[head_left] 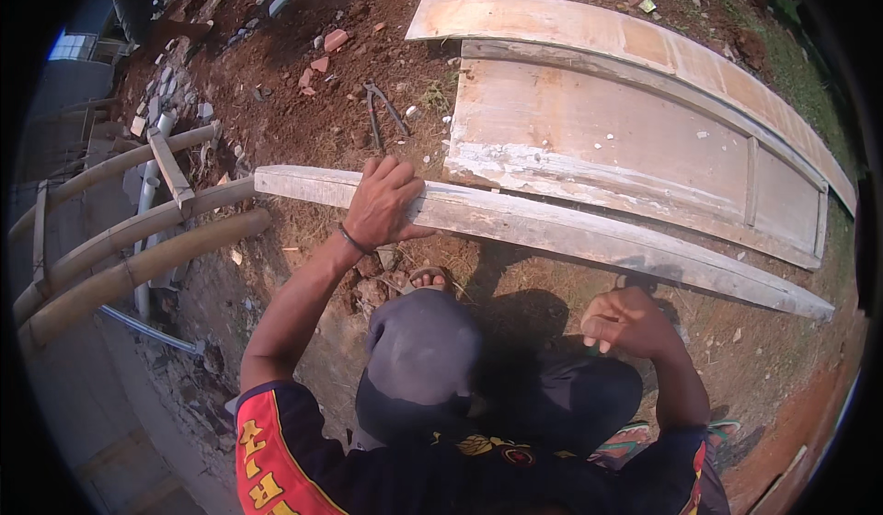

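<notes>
A long whitish wooden beam (pixel 543 223) runs across in front of me, from the bamboo ends at the left to the far right. My left hand (pixel 384 204) is closed over the beam towards its left end, fingers on the top and thumb at the near side. Below the beam's right half, apart from it, is my right hand (pixel 629 322). Its fingers are curled together, and whatever they may hold is hidden. A pair of long-handled pincers (pixel 377 115) lies on the soil beyond my left hand.
Behind the beam lies a framed wooden panel (pixel 598 138) smeared with white, with a curved-looking board (pixel 570 23) along its far edge. Bamboo poles (pixel 147 248) with wooden crosspieces and a white pipe (pixel 147 193) stand at the left. Broken brick pieces (pixel 333 40) dot the reddish soil.
</notes>
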Tool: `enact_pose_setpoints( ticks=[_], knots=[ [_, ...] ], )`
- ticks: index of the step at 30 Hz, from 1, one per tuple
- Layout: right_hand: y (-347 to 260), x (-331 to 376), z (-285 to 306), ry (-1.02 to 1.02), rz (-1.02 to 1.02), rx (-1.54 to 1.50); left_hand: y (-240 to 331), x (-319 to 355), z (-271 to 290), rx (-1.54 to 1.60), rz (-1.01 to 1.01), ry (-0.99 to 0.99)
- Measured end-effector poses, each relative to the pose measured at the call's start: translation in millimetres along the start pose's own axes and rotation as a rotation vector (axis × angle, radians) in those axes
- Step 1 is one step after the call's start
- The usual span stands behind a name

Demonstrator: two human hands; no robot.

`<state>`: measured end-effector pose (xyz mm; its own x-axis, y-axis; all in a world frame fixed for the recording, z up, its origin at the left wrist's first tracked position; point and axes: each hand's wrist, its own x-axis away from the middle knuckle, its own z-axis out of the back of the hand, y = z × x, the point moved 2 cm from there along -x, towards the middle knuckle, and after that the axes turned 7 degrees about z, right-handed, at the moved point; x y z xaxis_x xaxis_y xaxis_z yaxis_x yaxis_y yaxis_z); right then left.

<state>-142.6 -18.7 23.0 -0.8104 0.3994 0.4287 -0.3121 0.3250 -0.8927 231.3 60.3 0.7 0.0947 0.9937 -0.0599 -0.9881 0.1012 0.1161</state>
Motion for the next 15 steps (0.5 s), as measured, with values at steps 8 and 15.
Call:
enact_pose_setpoints(
  ticks=[8, 15],
  knots=[
    [-84.0, -233.4, -39.8, -0.1, 0.257, 0.612, -6.5, -1.5, 1.6, 0.13, 0.019, 0.066],
    [12.6, -502.7, -113.9, -0.058, 0.274, 1.135, -10.4, 9.8, -0.5, 0.233, 0.02, 0.101]
  ],
)
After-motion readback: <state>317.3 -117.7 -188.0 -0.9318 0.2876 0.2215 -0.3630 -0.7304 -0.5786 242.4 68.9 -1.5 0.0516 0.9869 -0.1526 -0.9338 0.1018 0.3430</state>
